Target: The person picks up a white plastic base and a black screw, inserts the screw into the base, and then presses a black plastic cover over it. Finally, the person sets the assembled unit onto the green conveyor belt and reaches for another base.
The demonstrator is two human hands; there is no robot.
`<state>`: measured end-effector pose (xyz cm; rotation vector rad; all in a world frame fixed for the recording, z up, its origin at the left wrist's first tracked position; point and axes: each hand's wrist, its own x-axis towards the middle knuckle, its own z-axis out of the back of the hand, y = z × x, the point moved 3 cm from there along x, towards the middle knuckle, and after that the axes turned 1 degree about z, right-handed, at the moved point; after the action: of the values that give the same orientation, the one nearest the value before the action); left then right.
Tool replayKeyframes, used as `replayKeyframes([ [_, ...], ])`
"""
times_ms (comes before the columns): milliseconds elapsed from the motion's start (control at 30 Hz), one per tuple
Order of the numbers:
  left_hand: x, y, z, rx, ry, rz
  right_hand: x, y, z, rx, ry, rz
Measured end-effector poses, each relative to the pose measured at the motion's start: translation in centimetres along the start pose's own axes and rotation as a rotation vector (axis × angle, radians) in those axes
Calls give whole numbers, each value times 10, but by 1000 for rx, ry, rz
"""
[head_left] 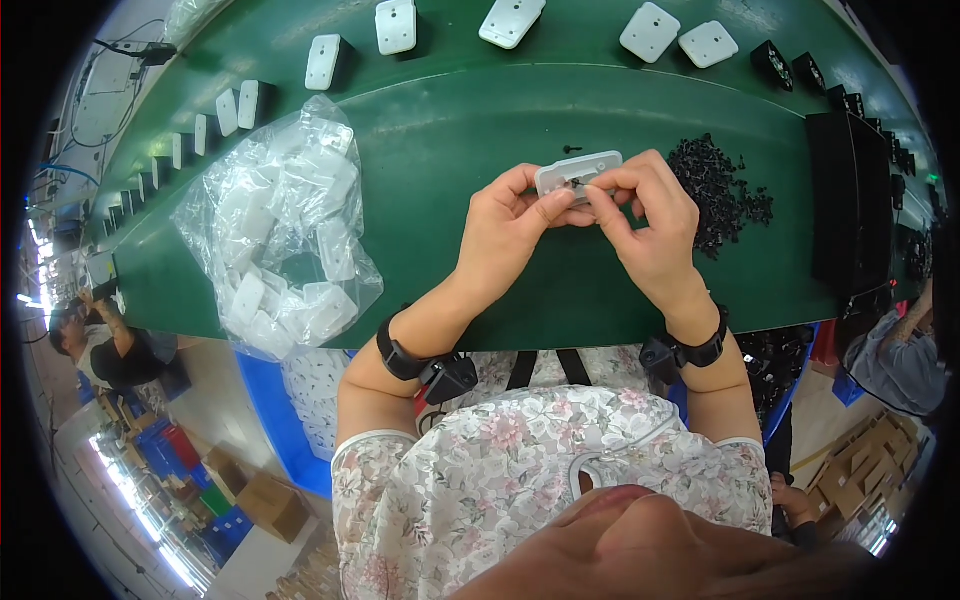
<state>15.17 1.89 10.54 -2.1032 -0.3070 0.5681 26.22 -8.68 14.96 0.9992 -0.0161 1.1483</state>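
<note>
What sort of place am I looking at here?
Most likely a factory or workshop floor: the green workbench has white-topped pieces lined up along its far side, a heap of small black parts lies on it, and cardboard boxes stand nearby.

And both arms are angling inward up front: the left forearm (440, 318) is slanting up to the right, the right forearm (716, 376) is leaning up to the left. The left grip (505, 230) is clasping, its thumb (547, 209) lying across the near side. Just beside it, the right grip (655, 212) is pinching, thumb and index fingertips pressing close.
</note>
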Motion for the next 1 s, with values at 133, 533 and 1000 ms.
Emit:
replayKeyframes([
  [133,0,4,-3,4,-19,-97,3,-1,-1,68,51,-109],
  [533,-2,-1,-7,202,-38,-355,-9,-9,-11,193,62,-173],
  [1000,-2,0,-9,303,19,-334,5,-18,5,264,258,-279],
])
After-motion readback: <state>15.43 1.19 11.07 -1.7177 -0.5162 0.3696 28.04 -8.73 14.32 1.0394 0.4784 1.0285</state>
